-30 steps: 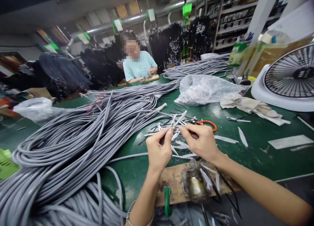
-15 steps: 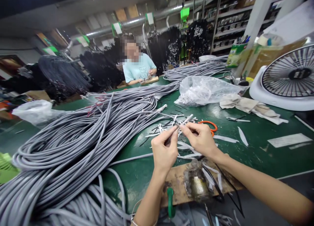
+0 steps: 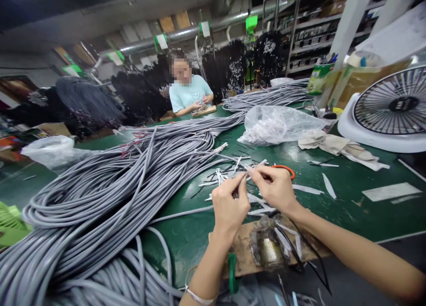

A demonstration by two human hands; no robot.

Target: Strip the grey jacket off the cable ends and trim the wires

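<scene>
At a green bench (image 3: 333, 208) strewn with white strips (image 3: 329, 186), our left hand (image 3: 229, 207) and right hand (image 3: 274, 188) meet fingertip to fingertip, both pinched shut on a thin cable end (image 3: 258, 163). Its pale tip pokes up and to the right past the right hand's fingers, its long axis slanting away from us. The left hand clamps it just behind, nearer our body. Orange-handled scissors (image 3: 282, 167) lie just beyond the right hand, a wooden board (image 3: 239, 248) sits below both wrists, and a heap of grey cables (image 3: 100, 186) spreads to the left.
</scene>
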